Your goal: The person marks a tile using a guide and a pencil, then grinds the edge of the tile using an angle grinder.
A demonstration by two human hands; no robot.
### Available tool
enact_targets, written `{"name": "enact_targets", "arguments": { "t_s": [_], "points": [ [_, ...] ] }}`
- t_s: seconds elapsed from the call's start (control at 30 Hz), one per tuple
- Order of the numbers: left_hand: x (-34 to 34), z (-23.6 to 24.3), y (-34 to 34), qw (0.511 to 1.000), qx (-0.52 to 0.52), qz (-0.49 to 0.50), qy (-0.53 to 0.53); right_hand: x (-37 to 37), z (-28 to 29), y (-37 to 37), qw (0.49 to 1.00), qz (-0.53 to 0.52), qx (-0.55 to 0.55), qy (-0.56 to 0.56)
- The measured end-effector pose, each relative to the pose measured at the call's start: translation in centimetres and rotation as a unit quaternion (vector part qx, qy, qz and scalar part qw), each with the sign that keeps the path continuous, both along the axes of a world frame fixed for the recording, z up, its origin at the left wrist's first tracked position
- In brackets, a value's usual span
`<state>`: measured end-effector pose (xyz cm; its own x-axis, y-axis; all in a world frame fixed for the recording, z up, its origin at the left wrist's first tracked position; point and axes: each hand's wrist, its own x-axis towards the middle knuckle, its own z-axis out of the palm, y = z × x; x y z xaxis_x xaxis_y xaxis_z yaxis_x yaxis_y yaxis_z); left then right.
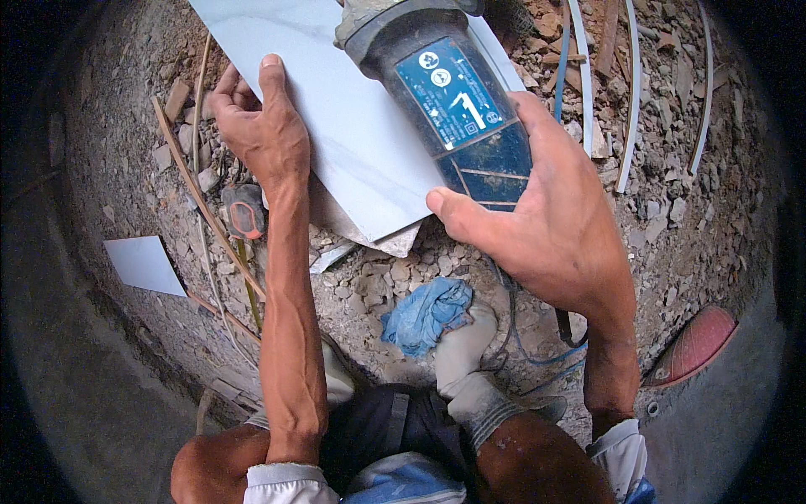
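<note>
A white marble-patterned tile (336,109) lies slanted across the upper middle, resting on a pale broken piece (390,242). My left hand (262,134) grips its left edge, thumb on top and fingers curled at the side. Held in my right hand (558,227) is a dark blue and black angle grinder (453,109), its body over the tile; the disc is out of frame or hidden. A grey and orange tape measure (245,214) sits just below my left hand, and a crumpled blue cloth (424,315) is by my foot.
Rubble (663,218) covers the ground, with thin strips (630,118) at the upper right and a wooden stick (189,176) at left. A small white tile (143,265) lies farther left. Cables (504,336) run below my right hand, and a red-soled object (690,344) sits at the lower right.
</note>
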<state>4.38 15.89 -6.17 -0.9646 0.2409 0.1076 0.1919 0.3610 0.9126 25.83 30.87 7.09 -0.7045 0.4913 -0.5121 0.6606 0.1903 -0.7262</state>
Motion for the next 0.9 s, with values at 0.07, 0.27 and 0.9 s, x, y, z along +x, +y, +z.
{"name": "enact_targets", "arguments": {
  "t_s": [0.07, 0.27, 0.9],
  "points": [
    [-0.2, -0.1, -0.1, 1.000, -0.002, 0.003, 0.005, 0.0, 0.2, 0.0, 1.000, 0.001, 0.000, -0.009],
    [-0.7, -0.9, -0.4, 1.000, -0.002, 0.006, 0.028, 0.7, 0.2, -0.3, 1.000, -0.003, -0.003, -0.005],
    [-0.9, -1.0, -0.6, 0.999, -0.025, -0.015, 0.035, 2.9, -0.2, -1.0, 1.000, -0.015, -0.012, 0.016]
  ]
}}
